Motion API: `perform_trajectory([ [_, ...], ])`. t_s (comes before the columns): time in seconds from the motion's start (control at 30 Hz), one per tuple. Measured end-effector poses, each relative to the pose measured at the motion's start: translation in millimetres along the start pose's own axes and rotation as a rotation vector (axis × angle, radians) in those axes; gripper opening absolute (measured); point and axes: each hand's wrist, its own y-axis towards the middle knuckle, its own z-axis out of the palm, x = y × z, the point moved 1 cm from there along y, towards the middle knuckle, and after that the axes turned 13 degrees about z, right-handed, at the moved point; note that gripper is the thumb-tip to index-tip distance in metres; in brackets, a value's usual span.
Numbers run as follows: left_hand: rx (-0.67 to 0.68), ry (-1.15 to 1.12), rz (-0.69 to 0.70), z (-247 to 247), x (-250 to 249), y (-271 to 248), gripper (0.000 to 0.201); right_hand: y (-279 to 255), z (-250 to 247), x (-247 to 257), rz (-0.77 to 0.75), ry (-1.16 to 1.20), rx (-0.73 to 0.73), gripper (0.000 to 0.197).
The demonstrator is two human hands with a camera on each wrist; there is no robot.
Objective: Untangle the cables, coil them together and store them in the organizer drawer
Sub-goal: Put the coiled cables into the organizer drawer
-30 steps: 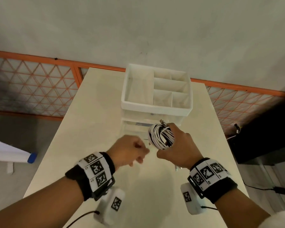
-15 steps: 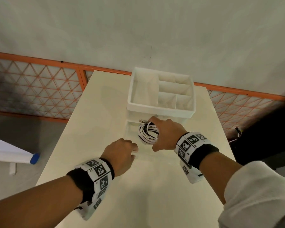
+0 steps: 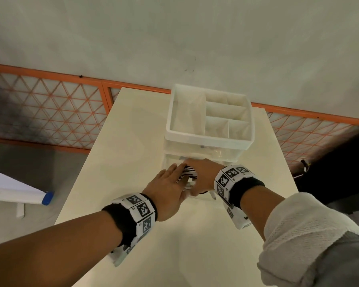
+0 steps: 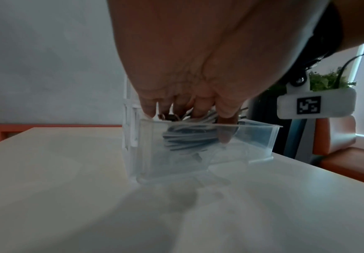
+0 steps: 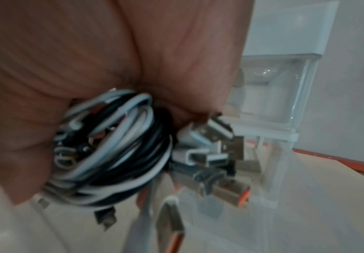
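A coil of black and white cables (image 3: 188,173) sits low inside the pulled-out clear drawer (image 4: 256,137) of the white organizer (image 3: 209,139). My right hand (image 3: 202,175) grips the coil (image 5: 116,145) from the right, and several USB plugs (image 5: 205,154) stick out past the palm. My left hand (image 3: 169,182) reaches in from the left. Its straight fingers (image 4: 224,109) press on top of the coil (image 4: 187,138) just above the drawer rim. Both hands hide most of the coil in the head view.
The organizer stands at the far end of a cream table (image 3: 131,146), with an upper clear drawer and a divided top tray. An orange lattice fence (image 3: 50,112) runs behind. A white board with a blue cap (image 3: 47,198) lies left, a plant (image 4: 328,82) right.
My right hand carried the coil forward and down into the open drawer. My left hand uncurled from a loose fist and moved onto the coil.
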Motion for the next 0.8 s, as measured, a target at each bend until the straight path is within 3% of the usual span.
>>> perform_trajectory([
  [0.13,0.098,0.115,-0.047,-1,-5,7,0.055,-6,1,-11,-0.018,0.039,-0.057,0.089],
  [0.3,0.142,0.103,-0.087,1,-6,16,0.053,-46,1,-13,-0.133,0.117,-0.316,0.046],
  [0.4,0.095,0.066,-0.102,0,-6,19,0.047,-69,34,-13,-0.142,0.094,-0.499,0.025],
  [0.57,0.115,0.07,-0.12,-4,-6,29,0.046,-65,114,-21,-0.081,-0.048,-0.764,0.051],
  [0.8,0.118,-0.082,-0.091,-4,2,25,0.056,-48,117,-25,-0.12,0.199,-0.883,0.031],
])
